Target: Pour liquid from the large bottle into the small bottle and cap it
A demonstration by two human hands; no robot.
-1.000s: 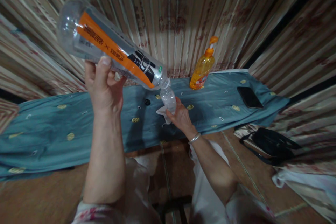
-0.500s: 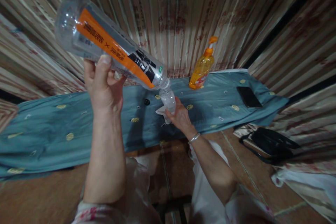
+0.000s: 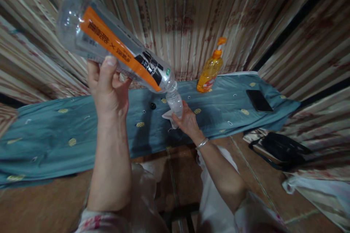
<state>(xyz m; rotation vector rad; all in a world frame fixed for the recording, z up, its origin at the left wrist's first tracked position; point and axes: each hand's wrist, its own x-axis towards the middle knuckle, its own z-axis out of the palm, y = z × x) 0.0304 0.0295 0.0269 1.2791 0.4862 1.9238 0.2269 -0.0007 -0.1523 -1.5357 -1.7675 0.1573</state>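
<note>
My left hand (image 3: 109, 83) is closed around a large clear plastic bottle (image 3: 123, 36) with an orange, black and silver label. It is tilted, base up at the upper left, neck down to the right. Its mouth meets the top of a small clear bottle (image 3: 175, 103), which my right hand (image 3: 188, 118) grips around the side. A whitish star-shaped piece (image 3: 168, 116) lies at the small bottle's lower end; whether it is joined to the bottle I cannot tell. Left of it, a small black cap (image 3: 152, 106) rests on the cloth.
A teal patterned cloth (image 3: 115, 142) covers the narrow table. On it stand an orange pump bottle (image 3: 210, 71) at the back and a black phone (image 3: 259, 101) at the right. Pleated curtains (image 3: 186, 14) hang behind. A black bag (image 3: 281, 149) sits low on the right.
The large bottle has rolled slightly in my left hand, its label turning a little, and its base is a touch higher. My right hand and the small bottle stay in place.
</note>
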